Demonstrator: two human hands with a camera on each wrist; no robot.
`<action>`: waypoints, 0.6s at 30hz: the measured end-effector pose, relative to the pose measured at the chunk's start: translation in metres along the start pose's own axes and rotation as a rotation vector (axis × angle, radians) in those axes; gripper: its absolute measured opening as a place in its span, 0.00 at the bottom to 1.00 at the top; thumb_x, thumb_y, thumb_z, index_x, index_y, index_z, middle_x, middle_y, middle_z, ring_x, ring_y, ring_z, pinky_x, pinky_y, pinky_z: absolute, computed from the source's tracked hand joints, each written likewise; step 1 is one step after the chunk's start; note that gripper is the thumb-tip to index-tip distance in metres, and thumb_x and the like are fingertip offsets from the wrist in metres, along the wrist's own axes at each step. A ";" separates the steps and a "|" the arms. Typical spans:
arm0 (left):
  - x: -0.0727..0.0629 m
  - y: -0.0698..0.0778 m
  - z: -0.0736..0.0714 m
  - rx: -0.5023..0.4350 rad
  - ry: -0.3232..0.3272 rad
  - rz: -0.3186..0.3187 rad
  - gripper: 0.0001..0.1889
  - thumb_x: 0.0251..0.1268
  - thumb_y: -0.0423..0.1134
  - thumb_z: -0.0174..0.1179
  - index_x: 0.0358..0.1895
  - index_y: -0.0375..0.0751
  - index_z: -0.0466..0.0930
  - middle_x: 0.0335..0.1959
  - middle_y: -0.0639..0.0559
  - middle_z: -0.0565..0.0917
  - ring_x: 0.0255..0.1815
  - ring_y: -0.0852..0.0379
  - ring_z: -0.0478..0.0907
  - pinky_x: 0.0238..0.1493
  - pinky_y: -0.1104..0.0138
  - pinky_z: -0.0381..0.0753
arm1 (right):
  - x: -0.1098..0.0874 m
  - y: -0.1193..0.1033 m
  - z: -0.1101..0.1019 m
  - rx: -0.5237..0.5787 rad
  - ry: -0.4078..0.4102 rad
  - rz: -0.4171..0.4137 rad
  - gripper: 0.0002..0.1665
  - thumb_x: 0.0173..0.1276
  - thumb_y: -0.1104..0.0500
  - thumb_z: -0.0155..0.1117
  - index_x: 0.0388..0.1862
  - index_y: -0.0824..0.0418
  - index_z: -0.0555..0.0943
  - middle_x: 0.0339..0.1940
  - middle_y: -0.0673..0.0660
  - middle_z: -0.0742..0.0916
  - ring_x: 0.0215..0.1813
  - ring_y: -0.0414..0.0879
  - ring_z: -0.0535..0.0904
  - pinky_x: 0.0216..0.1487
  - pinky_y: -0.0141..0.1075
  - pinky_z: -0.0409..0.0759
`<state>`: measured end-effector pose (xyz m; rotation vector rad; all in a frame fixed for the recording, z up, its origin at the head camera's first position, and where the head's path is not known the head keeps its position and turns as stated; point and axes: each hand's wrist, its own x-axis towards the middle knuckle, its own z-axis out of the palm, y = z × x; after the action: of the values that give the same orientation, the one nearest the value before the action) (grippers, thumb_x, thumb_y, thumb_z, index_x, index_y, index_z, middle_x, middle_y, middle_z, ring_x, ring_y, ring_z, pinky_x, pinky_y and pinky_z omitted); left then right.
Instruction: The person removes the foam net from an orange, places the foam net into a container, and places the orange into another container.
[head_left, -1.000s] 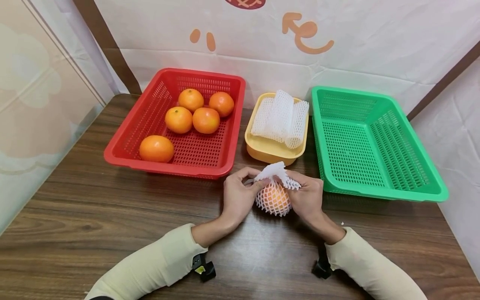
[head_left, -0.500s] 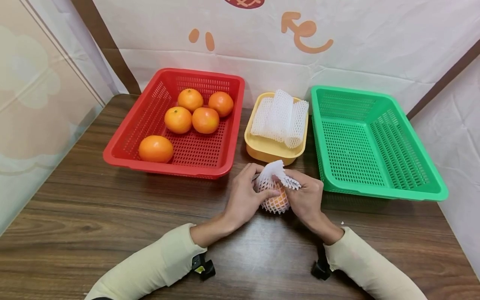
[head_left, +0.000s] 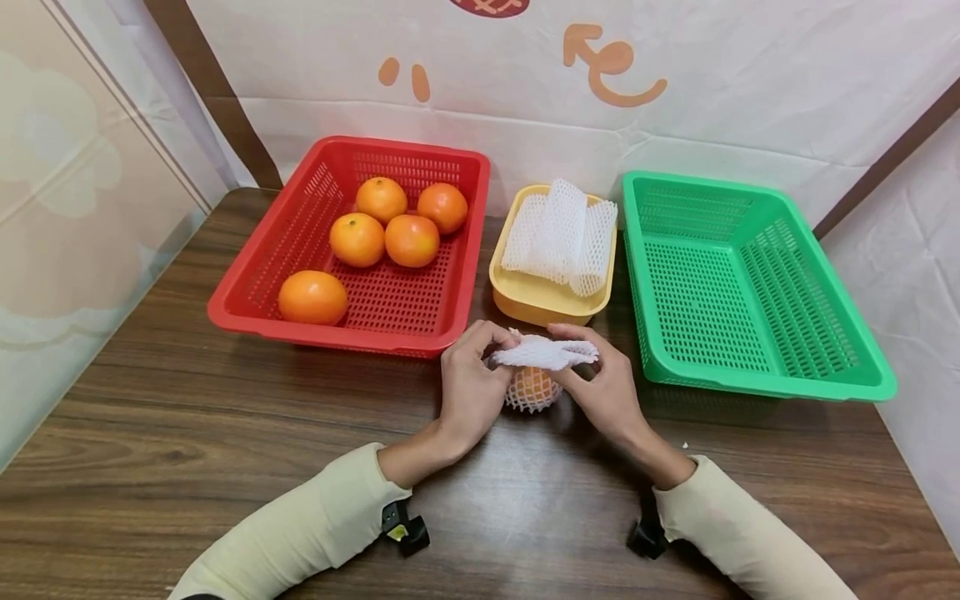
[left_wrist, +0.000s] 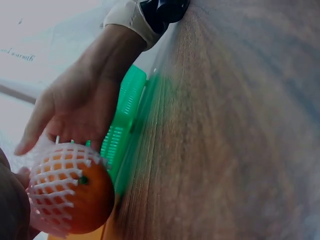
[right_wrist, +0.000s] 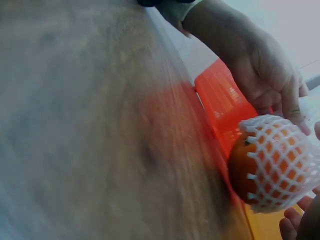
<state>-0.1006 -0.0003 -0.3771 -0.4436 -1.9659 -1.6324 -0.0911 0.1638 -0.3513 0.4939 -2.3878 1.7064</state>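
Note:
An orange point(head_left: 533, 388) sits inside a white foam fruit net point(head_left: 543, 353) in front of the yellow tub. Both wrist views show the orange's point(left_wrist: 95, 205) lower end bare, with its green stem spot, and the net point(right_wrist: 280, 160) stretched over the rest. The left hand point(head_left: 472, 383) pinches the net's gathered upper part from the left. On the other side, the right hand point(head_left: 603, 379) holds the net between its thumb and fingers, which are spread wider. Some fingertips are hidden behind the net in the head view.
A red basket point(head_left: 337, 335) with several oranges stands back left. The yellow tub point(head_left: 536, 312) between the baskets holds folded foam nets point(head_left: 562, 233). At right is a green basket point(head_left: 765, 385). All stand on a dark wooden table point(head_left: 225, 417), with a printed cloth behind.
The left hand slides up from the orange's side to the net's top. The right hand's fingers spread apart. The net's top now lies wider and flatter, and the orange shifts slightly left.

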 end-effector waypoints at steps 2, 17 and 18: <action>0.000 0.001 0.000 0.012 0.026 0.018 0.15 0.42 0.14 0.62 0.25 0.38 0.76 0.27 0.49 0.79 0.33 0.59 0.77 0.34 0.64 0.78 | -0.001 0.003 0.002 0.014 0.027 0.002 0.21 0.58 0.70 0.69 0.52 0.71 0.79 0.51 0.64 0.84 0.49 0.38 0.78 0.48 0.32 0.76; 0.001 0.005 -0.002 0.212 -0.247 0.002 0.22 0.43 0.38 0.75 0.47 0.39 0.85 0.37 0.52 0.76 0.39 0.58 0.72 0.39 0.65 0.71 | 0.000 0.018 0.007 -0.121 0.298 -0.258 0.09 0.46 0.74 0.76 0.27 0.67 0.86 0.24 0.58 0.85 0.29 0.39 0.76 0.31 0.26 0.72; 0.002 0.005 -0.002 0.221 -0.267 -0.004 0.23 0.43 0.39 0.76 0.47 0.39 0.85 0.38 0.52 0.77 0.41 0.57 0.73 0.41 0.65 0.71 | 0.001 0.022 0.006 -0.120 0.302 -0.267 0.09 0.46 0.74 0.76 0.27 0.66 0.87 0.24 0.57 0.85 0.28 0.39 0.76 0.31 0.25 0.72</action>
<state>-0.0985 -0.0014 -0.3718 -0.5960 -2.3138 -1.3947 -0.0996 0.1643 -0.3729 0.4728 -2.0892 1.4036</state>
